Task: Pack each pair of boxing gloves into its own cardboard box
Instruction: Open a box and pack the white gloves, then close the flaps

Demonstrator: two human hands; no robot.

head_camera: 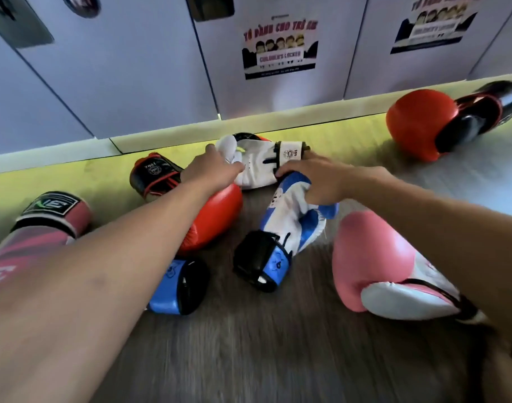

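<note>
On the wooden floor (pixel 249 344) below the lockers (pixel 132 68), the left hand (pixel 212 170) grips the padded end of a white glove (pixel 257 167) while the right hand (pixel 316 181) curls over a blue-and-white glove (pixel 281 222) beside its cuff, with a red glove (pixel 217 216) and a pink glove (pixel 374 257) lying near.

Grey lockers (pixel 127 82) above grey wood-grain floor (pixel 249 344)

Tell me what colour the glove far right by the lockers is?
The far-right glove is orange-red with a black cuff, seen in the head view.
</note>
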